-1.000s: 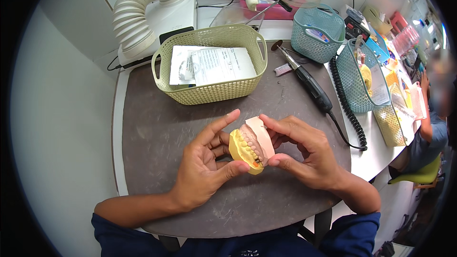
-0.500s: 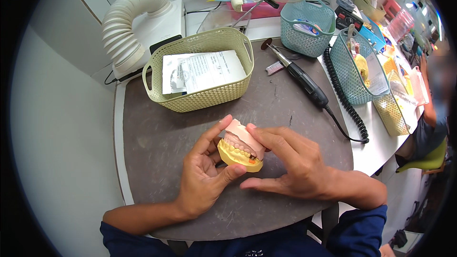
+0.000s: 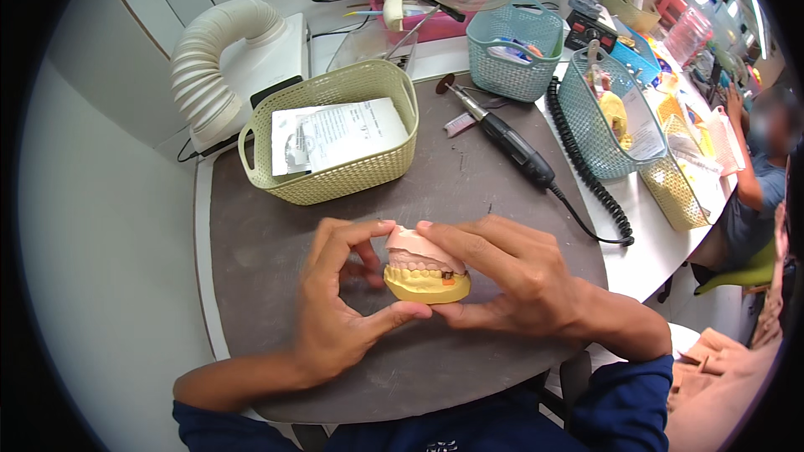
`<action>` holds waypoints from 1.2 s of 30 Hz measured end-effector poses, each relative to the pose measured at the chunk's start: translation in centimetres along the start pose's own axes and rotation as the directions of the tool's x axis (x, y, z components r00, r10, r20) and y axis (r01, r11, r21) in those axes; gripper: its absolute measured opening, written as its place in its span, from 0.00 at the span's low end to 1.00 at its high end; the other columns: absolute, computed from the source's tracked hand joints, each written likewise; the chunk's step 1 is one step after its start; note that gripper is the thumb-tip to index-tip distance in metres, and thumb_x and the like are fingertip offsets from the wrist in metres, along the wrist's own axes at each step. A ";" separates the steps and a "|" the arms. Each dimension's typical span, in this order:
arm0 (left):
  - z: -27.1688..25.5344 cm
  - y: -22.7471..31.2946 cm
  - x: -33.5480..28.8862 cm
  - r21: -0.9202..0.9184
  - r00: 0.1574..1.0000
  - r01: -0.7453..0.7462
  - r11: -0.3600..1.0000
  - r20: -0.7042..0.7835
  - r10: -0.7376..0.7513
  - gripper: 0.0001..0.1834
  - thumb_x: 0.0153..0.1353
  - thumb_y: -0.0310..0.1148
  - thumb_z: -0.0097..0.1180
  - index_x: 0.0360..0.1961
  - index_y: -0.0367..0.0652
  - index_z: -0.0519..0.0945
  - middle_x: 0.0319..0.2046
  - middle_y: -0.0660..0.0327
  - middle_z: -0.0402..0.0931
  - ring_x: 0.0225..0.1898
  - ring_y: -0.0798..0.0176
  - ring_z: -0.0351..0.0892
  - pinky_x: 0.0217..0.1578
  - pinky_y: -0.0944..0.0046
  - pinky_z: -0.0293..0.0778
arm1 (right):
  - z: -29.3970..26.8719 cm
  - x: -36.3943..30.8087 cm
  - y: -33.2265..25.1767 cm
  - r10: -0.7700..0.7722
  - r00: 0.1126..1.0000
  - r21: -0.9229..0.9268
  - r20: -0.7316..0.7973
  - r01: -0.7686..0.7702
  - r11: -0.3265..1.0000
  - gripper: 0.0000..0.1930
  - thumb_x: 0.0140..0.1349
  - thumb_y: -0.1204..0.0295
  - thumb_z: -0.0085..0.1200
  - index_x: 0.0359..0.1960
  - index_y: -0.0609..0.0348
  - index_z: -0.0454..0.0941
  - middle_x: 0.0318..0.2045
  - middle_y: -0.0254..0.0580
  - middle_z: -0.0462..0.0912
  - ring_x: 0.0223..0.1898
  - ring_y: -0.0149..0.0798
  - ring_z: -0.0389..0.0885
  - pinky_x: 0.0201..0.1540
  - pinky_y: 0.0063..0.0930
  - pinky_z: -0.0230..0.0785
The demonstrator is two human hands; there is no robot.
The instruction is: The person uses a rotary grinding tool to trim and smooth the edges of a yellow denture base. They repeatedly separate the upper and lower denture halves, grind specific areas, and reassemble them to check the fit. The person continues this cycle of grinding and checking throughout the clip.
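A dental model is held together between both my hands above the near middle of the brown work surface. Its pink upper cast rests on the yellow lower cast, the tooth rows meeting. A dark tooth and a small orange patch show at the lower cast's right side. My left hand is closed on the model from the left, index fingertip on top and thumb beneath. From the right, my right hand grips it likewise, index finger on the pink top and thumb under the yellow base. The model's back is hidden.
Beyond the hands stands an olive basket with papers. A black rotary handpiece with a coiled cord lies to the right, near a small brush. Blue baskets line the far right. A white hose curves at left; a person sits far right.
The model has turned more upright, its tooth rows now nearly level. My right thumb has come in under the base, and my left fingers have shifted. The view has swung slightly right.
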State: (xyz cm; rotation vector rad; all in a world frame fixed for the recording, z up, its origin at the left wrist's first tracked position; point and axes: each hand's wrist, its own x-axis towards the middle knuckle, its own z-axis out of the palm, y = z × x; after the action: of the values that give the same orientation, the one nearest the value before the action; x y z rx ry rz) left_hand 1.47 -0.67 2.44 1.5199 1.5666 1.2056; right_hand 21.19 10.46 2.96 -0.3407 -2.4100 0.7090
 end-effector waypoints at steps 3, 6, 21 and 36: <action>-0.2 -0.3 2.2 0.244 0.926 -0.373 0.895 0.031 0.377 0.41 0.39 0.36 0.78 0.56 0.40 0.74 0.45 0.55 0.75 0.48 0.58 0.78 0.45 0.61 0.79 | -0.5 0.0 0.3 0.046 0.999 0.006 0.013 -0.046 0.999 0.33 0.46 0.68 0.69 0.56 0.64 0.73 0.42 0.50 0.80 0.40 0.49 0.82 0.43 0.36 0.75; -0.3 -0.9 3.6 0.249 0.873 -0.487 0.837 0.140 0.467 0.43 0.37 0.38 0.79 0.57 0.40 0.74 0.47 0.54 0.75 0.47 0.57 0.79 0.46 0.60 0.78 | -0.3 -0.3 1.4 0.032 0.999 0.026 -0.041 -0.031 0.999 0.34 0.43 0.68 0.73 0.54 0.65 0.75 0.40 0.50 0.83 0.39 0.45 0.84 0.42 0.32 0.76; -1.3 -2.6 3.9 0.054 0.867 -0.498 0.866 -0.002 0.499 0.36 0.38 0.33 0.79 0.52 0.40 0.77 0.44 0.54 0.74 0.42 0.62 0.79 0.38 0.66 0.81 | 1.4 -0.3 1.2 0.443 0.892 0.669 0.092 -0.385 0.636 0.22 0.53 0.74 0.70 0.47 0.67 0.75 0.44 0.48 0.82 0.44 0.35 0.84 0.50 0.29 0.77; -0.9 -3.5 4.2 -0.031 0.824 -0.563 0.826 0.048 0.564 0.44 0.36 0.29 0.81 0.55 0.42 0.68 0.46 0.50 0.73 0.43 0.64 0.78 0.39 0.68 0.79 | 1.7 -0.5 0.8 0.411 0.912 0.659 -0.009 -0.304 0.688 0.20 0.51 0.75 0.71 0.44 0.68 0.76 0.43 0.50 0.84 0.44 0.36 0.84 0.50 0.28 0.78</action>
State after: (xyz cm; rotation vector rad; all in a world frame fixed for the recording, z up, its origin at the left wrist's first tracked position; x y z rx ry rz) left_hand -1.23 3.61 0.22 2.0740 1.0844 1.4626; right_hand 20.62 10.23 1.08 -0.5548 -1.8013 1.5749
